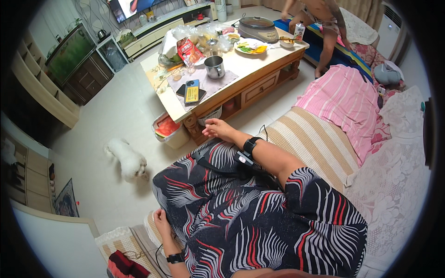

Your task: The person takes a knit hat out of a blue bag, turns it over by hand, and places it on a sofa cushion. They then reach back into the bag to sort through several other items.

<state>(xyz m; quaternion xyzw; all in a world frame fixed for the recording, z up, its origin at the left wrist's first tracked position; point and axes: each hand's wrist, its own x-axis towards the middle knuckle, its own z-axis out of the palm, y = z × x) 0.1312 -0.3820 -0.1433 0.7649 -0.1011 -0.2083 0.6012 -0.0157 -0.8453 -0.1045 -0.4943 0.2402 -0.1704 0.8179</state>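
My right hand (218,129) is above my lap, palm turned inward, its fingers slightly apart and nothing in them. It is nearest the front corner of a wooden coffee table (240,85). My left hand (162,221) rests low beside my thigh at the seat edge, its fingers partly curled and partly hidden. Black straps circle both forearms. On my patterned dress (226,208) lies a black strap with a buckle (199,157). Before me on the table, a blue-backed phone (192,91) lies on a darker phone, near a stainless steel mug (214,67).
A white dog (128,160) stands on the tiled floor at left. A lined bin (175,137) with watermelon pieces stands against the table. Farther along are a plate of sliced food (251,47) and an electric pan (258,29). Another person (326,27) leans over the sofa.
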